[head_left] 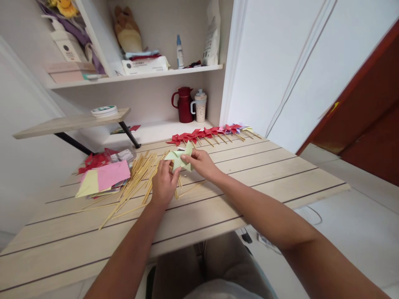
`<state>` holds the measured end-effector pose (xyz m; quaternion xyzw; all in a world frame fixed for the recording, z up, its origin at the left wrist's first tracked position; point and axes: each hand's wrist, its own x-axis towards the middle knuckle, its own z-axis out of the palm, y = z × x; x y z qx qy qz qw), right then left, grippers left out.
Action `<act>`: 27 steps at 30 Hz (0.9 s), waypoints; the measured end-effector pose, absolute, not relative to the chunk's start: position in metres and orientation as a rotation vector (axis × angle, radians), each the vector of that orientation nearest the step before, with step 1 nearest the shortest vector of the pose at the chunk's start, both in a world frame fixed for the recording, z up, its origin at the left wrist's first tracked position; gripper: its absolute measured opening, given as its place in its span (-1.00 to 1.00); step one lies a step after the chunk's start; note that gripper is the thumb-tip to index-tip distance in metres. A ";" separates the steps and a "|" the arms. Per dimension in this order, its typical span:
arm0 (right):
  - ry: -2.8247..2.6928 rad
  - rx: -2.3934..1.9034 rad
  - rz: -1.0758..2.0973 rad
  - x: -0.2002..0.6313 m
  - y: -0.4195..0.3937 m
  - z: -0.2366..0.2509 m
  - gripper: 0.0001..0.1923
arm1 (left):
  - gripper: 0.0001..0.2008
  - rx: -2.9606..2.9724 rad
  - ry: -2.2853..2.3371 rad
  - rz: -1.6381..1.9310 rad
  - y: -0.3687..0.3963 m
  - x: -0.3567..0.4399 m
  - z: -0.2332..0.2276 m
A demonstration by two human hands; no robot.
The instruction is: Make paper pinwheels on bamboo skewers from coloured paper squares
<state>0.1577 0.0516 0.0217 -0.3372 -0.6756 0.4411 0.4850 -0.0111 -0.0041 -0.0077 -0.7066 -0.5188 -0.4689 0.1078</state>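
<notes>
folding pale green pinwheel [180, 159] at frame centre; left hand [164, 182] and right hand [199, 161] are pinching it, fingers clamped; next, probably pinning onto a stick [134, 187].

left fingers [166, 176] partly hidden behind pinwheel [180, 159]

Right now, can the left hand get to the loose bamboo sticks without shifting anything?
Probably yes. The left hand helps hold the pale green pinwheel, and the bamboo sticks lie loose on the table right beside it, with nothing between; it would have to let go first.
</notes>
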 end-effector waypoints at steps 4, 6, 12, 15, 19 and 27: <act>-1.649 -0.795 1.109 0.157 0.050 0.022 -0.59 | -0.69 -2.042 -1.462 -1.466 -0.006 -0.010 -0.005; -1.660 -0.767 1.110 0.157 0.050 0.022 -0.58 | -0.60 -2.023 -1.447 -1.509 -0.007 -0.009 -0.004; -1.605 -0.788 1.147 0.156 0.052 0.017 -0.47 | -0.49 -1.947 -1.434 -1.626 -0.008 -0.010 -0.003; -1.574 -0.785 1.176 0.156 0.052 0.015 -0.41 | -0.43 -2.054 -1.506 -1.639 -0.007 -0.012 -0.006; -1.564 -0.720 1.226 0.155 0.049 0.016 -0.39 | -0.34 -2.298 -1.703 -1.525 -0.011 -0.008 -0.009; -1.562 -0.641 1.235 0.156 0.049 0.019 -0.37 | -0.56 -2.104 -1.659 -1.535 -0.015 -0.005 -0.008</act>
